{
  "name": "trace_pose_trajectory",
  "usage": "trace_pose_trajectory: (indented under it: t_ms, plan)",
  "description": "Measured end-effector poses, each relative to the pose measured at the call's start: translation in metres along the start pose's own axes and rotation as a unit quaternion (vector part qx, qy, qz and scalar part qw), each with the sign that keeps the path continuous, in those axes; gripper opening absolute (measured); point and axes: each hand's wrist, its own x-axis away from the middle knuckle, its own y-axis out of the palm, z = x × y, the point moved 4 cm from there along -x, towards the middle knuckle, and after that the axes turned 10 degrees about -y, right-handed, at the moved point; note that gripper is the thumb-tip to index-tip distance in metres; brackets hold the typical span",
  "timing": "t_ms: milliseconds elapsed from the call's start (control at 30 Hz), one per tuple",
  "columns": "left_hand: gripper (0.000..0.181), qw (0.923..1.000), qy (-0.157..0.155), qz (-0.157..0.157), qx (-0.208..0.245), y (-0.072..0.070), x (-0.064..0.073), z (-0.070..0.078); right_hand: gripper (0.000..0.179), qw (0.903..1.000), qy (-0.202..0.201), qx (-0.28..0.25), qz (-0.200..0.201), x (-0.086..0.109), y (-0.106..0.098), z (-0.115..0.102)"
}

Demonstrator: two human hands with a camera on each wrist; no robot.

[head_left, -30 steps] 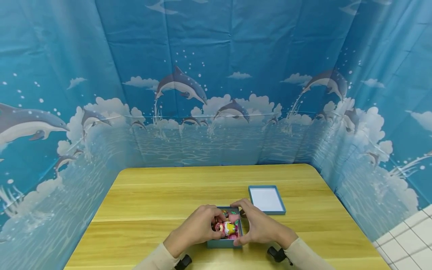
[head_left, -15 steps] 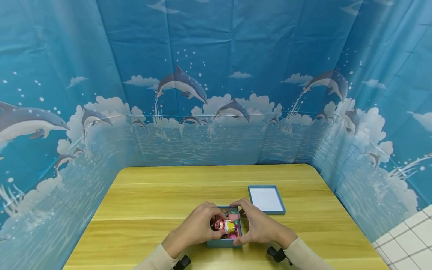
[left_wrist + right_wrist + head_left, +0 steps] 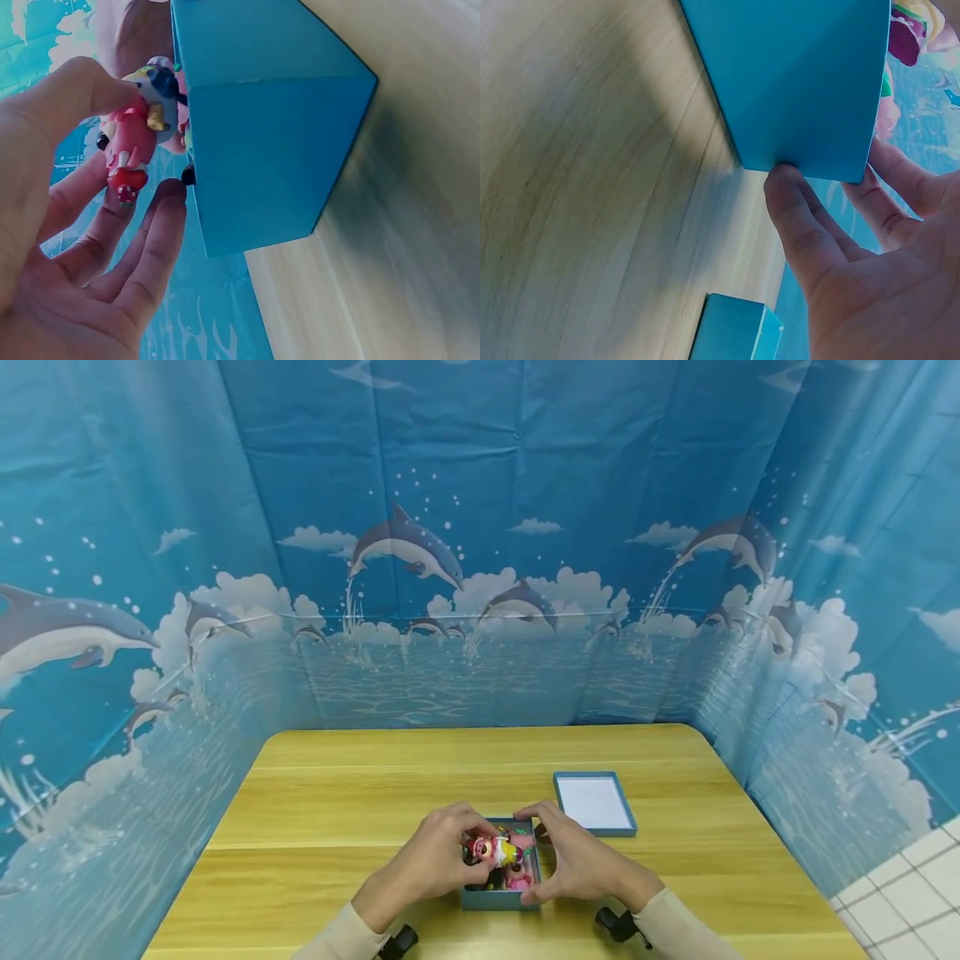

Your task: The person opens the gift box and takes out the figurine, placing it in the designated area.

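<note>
My left hand (image 3: 431, 860) pinches a small toy figurine (image 3: 506, 852) between thumb and fingers, at the mouth of a blue box (image 3: 498, 902). In the left wrist view the figurine (image 3: 131, 139) shows a pink body and red head end, lying just outside the box's rim. Inside the box, more figurines (image 3: 518, 880) in pink and other colours lie partly hidden. My right hand (image 3: 577, 860) holds the box at its right side, thumb at the near corner and fingers at the far one. The right wrist view shows fingertips (image 3: 784, 176) against the box wall.
A shallow blue lid (image 3: 596, 803) with a white inside lies on the wooden table (image 3: 337, 785), behind and right of the box. A blue dolphin-print curtain (image 3: 480, 677) hangs round the table's back and sides. Dark wrist devices (image 3: 618, 925) sit under both forearms.
The left hand has lifted the figurine slightly up and away from the near side of the box, uncovering a pink figurine beneath. The right hand and the box have stayed in place.
</note>
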Motion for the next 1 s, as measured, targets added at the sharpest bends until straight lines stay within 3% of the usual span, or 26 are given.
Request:
trace_pose_trajectory:
  t_ms: [267,500,1000]
  plan:
    - [0.032,0.9987,-0.016,0.013,0.046,-0.01,0.003,-0.004,0.107,1.0,0.004,-0.005,0.0,0.0,0.001,0.001]
    - [0.035,0.9965,-0.014,0.046,0.068,-0.018,0.004,-0.007,0.111,0.9998,0.001,-0.021,0.0,-0.001,0.0,0.002]
    - [0.037,0.9879,-0.045,0.12,0.087,-0.032,0.008,-0.013,0.111,0.9998,0.013,-0.011,-0.003,0.0,-0.001,0.001]
